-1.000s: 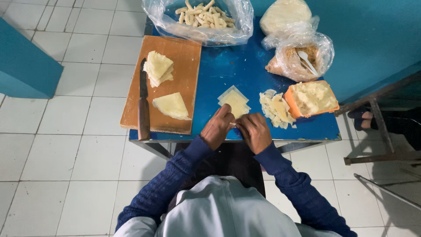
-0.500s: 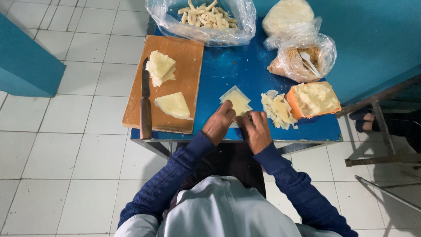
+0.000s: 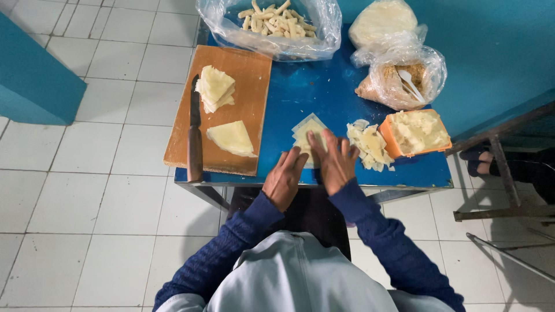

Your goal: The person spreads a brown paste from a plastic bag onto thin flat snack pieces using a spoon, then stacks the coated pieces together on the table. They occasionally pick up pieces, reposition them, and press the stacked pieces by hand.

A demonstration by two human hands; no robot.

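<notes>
Head view: the wrapper (image 3: 309,130), lying on the blue worktop (image 3: 300,92) beside the filling (image 3: 370,144), is pressed flat under both open hands, left (image 3: 284,180) and right (image 3: 335,162), and should be rolled evenly with light pressure.

Lighting: even, moderately bright, cool cast. Soft shadows under table (image 3: 324,92). Glare on plastic bag (image 3: 272,29), 12 o'clock. Focus sharp; edges bowed.

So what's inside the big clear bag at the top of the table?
The clear plastic bag holds a heap of pale finger-shaped rolls. Whatever lies beneath the heap is covered.
</notes>
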